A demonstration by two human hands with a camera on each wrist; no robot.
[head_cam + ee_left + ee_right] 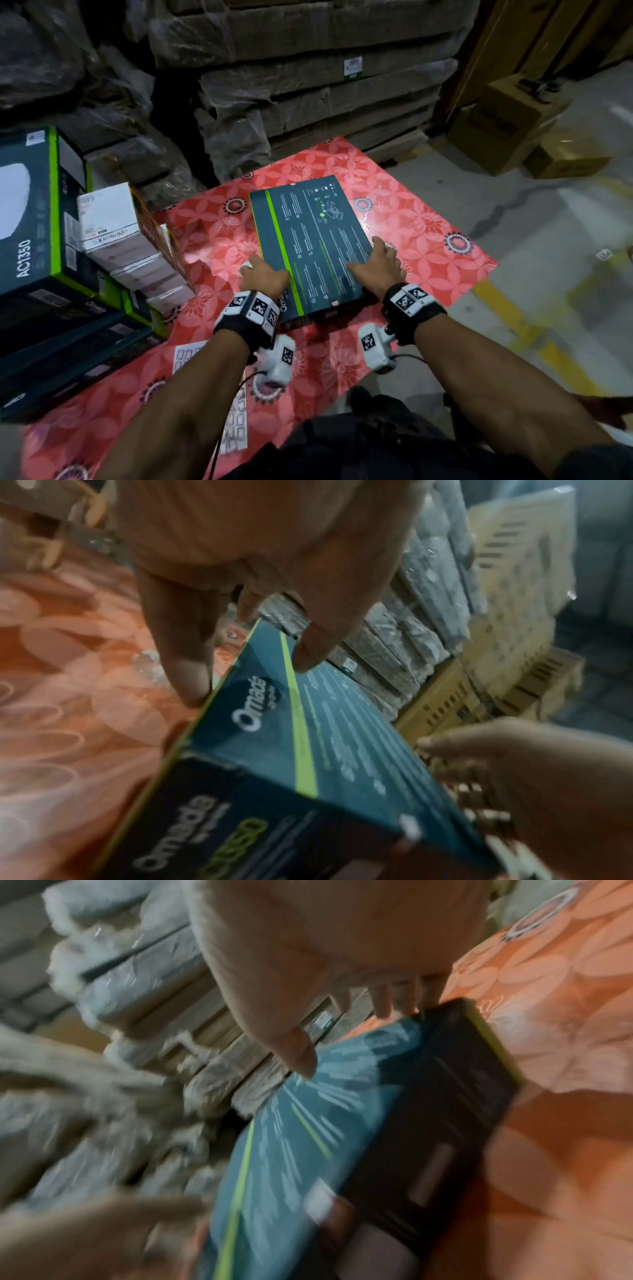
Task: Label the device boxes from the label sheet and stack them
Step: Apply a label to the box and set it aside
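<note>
On red floral mat (394,192): Omada device box (308,240), flat, gripped at both long sides — left hand (265,275), right hand (375,265), thumbs on top. Risk: slipping on lift, knocking the nearby stack of white boxes (116,233). Label sheet (186,356) underfoot — crease hazard.

a warehouse or stockroom: plastic-wrapped brown cartons stacked on a wooden pallet (308,78) fill the top of the frame, plain cardboard boxes (507,123) sit on a grey concrete floor with yellow painted lines (534,329) at right, boxed dark retail cartons (27,212) pile at left.
</note>
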